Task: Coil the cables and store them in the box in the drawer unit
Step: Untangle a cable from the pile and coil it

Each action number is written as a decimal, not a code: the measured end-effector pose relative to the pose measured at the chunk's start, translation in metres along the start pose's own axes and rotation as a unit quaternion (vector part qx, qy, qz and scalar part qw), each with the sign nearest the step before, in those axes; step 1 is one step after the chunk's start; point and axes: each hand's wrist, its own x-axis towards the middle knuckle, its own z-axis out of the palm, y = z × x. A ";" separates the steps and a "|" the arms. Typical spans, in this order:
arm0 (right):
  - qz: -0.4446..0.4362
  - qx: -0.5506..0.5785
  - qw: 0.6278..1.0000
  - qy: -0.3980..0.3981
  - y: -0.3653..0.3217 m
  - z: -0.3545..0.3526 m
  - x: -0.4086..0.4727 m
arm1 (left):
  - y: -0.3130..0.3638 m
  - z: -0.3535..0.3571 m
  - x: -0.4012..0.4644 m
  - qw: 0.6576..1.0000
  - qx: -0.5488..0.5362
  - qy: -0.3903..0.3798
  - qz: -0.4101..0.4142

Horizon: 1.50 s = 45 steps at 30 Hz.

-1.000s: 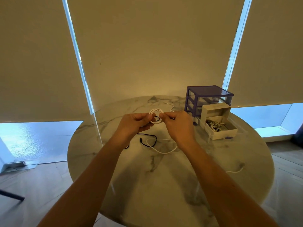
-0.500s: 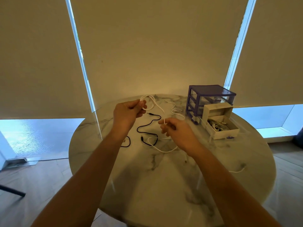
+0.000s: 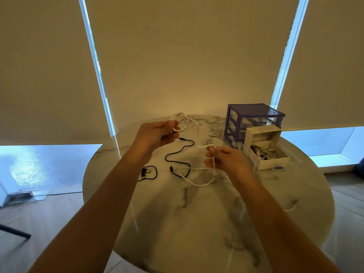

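Observation:
My left hand [image 3: 155, 133] pinches a small coil of the white cable [image 3: 199, 181], held above the marble table [image 3: 197, 223]. My right hand [image 3: 226, 158] pinches the same cable further along; the free length runs between the hands and trails in a loop on the table. A black cable [image 3: 178, 152] lies loose on the table under my hands. At the back right stands the purple drawer unit [image 3: 254, 119], and in front of it an open white box [image 3: 275, 162] holds several white cables.
A second black cable with a plug [image 3: 146, 173] lies left of the first. A white cable end [image 3: 291, 207] shows at the table's right edge. Roller blinds hang behind the table; wooden floor lies around it.
My hands, together at the coil a second ago, have moved apart: the left one up and left with the coil, the right one down and right along the cable.

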 end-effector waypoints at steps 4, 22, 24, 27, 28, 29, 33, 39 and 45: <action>0.016 0.170 0.984 0.049 -0.005 0.006 0.008 | -0.006 0.012 -0.006 0.999 -0.008 -0.044 -0.020; 0.060 0.298 0.952 0.029 -0.021 0.005 0.040 | -0.013 0.044 0.010 0.997 0.060 -0.037 0.020; 0.050 0.354 0.933 0.045 -0.022 0.004 0.046 | -0.017 0.048 0.013 0.998 0.057 -0.037 0.016; 0.038 0.375 0.924 0.064 -0.025 0.007 0.056 | -0.024 0.054 0.019 0.998 0.046 -0.041 0.006; 0.033 0.370 0.926 0.066 -0.025 0.008 0.060 | -0.026 0.056 0.020 0.998 0.042 -0.043 0.003; 0.028 0.366 0.928 0.070 -0.025 0.009 0.063 | -0.028 0.059 0.022 0.998 0.040 -0.046 0.001; 0.008 0.334 0.938 0.096 -0.022 0.009 0.067 | -0.039 0.066 0.029 0.998 0.042 -0.046 -0.003; -0.016 0.308 0.939 0.154 -0.008 0.001 0.063 | -0.056 0.065 0.037 0.999 0.010 -0.047 -0.018; -0.025 0.323 0.932 0.160 -0.009 0.007 0.063 | -0.070 0.071 0.035 0.998 0.003 -0.046 -0.035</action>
